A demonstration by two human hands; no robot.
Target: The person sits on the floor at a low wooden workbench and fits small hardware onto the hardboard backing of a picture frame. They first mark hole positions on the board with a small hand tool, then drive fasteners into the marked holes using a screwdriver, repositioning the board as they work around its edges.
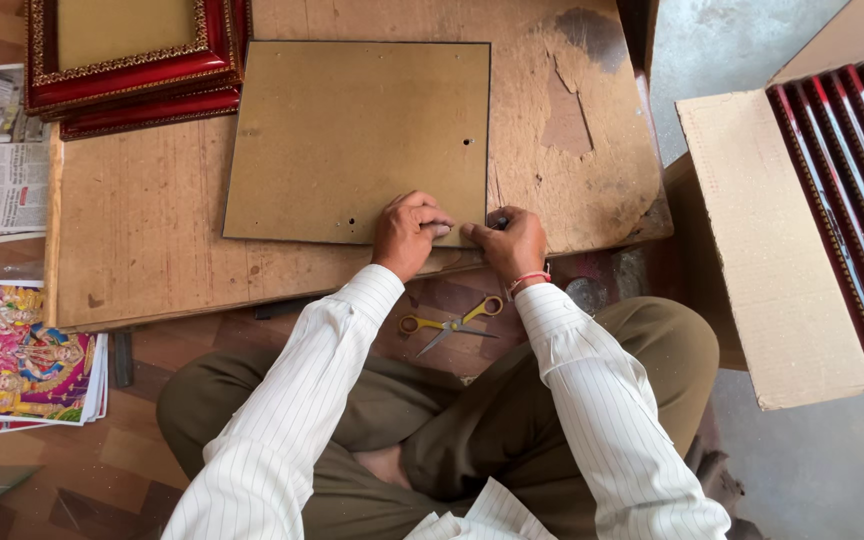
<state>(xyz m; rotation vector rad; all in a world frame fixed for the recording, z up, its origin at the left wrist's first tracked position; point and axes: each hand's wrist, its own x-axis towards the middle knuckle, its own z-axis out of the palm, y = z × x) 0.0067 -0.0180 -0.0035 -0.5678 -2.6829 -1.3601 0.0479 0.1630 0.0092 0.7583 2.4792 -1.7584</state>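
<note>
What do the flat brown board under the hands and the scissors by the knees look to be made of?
Backing board: probably hardboard or pressed fibreboard, matte tan, thin dark edge, small punched holes. Scissors: bare grey metal blades, glossy yellow handles, likely plastic. Left hand and right hand press its near edge.

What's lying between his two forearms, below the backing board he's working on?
A pair of yellow-handled scissors lies on the floor between the forearms, below the left hand and right hand pressing the brown backing board. The head view shows it.

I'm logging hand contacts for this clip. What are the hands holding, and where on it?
Both hands, left hand and right hand, pinch the brown backing board at its near right corner.
</note>
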